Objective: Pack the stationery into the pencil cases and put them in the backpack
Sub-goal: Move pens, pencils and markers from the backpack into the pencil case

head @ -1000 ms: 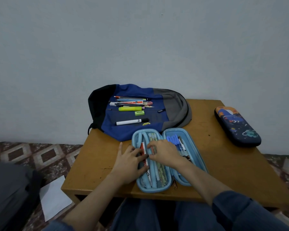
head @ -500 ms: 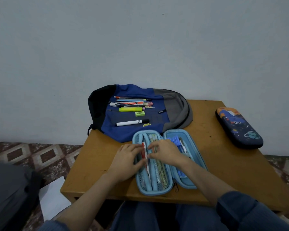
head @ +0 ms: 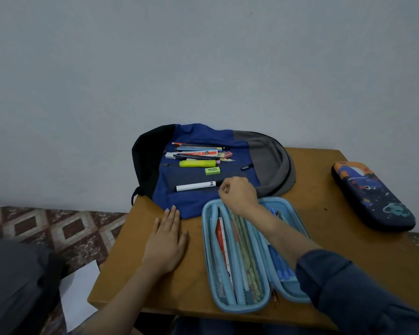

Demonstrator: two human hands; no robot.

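Pencil case (head: 246,259) open at table edge (head: 179,307), left grip (head: 166,243) flat, right grip (head: 238,193) curled, hold unclear

left hand (head: 166,245): flat, fingers straight | right hand (head: 237,193): reached forward, fingers curled

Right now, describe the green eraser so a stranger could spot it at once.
Start at the blue backpack lying flat on the table. The eraser sits on it between the yellow highlighter and the white marker. It's the only short light-green block.
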